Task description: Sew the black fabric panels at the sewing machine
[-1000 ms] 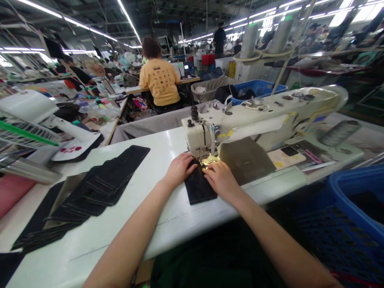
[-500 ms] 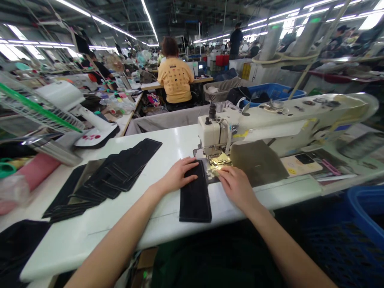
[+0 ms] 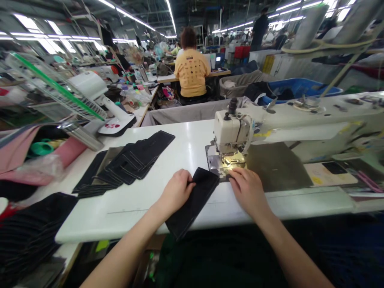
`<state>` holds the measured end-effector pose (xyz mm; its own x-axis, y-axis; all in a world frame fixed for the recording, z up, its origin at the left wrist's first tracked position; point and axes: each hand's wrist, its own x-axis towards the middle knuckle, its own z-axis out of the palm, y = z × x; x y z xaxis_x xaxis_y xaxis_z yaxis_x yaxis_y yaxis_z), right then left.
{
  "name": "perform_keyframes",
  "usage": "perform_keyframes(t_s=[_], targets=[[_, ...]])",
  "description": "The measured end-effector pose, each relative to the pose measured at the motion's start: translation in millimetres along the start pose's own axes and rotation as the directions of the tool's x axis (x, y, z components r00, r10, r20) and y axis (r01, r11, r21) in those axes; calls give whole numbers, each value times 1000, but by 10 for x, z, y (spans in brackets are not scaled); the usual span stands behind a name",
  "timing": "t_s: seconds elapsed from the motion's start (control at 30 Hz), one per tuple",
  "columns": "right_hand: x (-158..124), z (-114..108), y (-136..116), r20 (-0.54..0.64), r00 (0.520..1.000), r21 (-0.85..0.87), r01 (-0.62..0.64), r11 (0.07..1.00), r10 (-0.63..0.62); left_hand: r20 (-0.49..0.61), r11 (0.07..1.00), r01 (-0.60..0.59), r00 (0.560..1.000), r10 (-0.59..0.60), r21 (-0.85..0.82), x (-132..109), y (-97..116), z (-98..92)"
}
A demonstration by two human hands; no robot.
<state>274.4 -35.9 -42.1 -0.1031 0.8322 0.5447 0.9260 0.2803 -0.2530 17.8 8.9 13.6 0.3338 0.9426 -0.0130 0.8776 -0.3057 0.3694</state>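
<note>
My left hand is closed on the long edge of a black denim piece, with thumb and fingers pinched at its upper left. Tilted toward me, the piece overhangs the table's front edge at its lower end. My right hand rests by the lit needle plate of a white sewing machine, fingers stretched toward the plate and apart from the denim. Left of the machine, several black stitched pieces lie in an overlapping fan on the white table.
Another stack of dark pieces sits at lower left. A white fan and a steel cylinder stand on the left. Right of the needle lie a grey-green sheet and a phone. A person in yellow sits ahead.
My left hand has gone from lying flat on the denim piece to pinching its edge. The piece has swung from straight to slanted, away from the needle. The view has shifted left.
</note>
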Motion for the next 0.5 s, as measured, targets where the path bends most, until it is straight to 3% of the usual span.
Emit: perform_keyframes(t_s=[0.1,0.17,0.23,0.37,0.43,0.5], targets=[[-46,44,45,-25,999,2,36,999,-36,-24,983,26,999,-31,-179,215,-174,-118],[-67,94,82,-44,997,-9,64,998,-64,-51,979,12,998,-22,-206,467,-367,-365],[-73,143,108,-63,994,-7,86,996,-86,-136,994,37,989,-51,-105,745,-601,-708],[-50,157,79,-72,995,3,63,998,-62,-110,991,129,986,-124,42,1162,-994,-1297],[-28,121,25,-61,997,9,37,999,-37,-123,987,139,984,-128,83,1274,-1059,-1371],[1,74,-33,-56,998,20,10,1000,-9,-189,984,107,979,-79,140,1326,-1004,-1264]])
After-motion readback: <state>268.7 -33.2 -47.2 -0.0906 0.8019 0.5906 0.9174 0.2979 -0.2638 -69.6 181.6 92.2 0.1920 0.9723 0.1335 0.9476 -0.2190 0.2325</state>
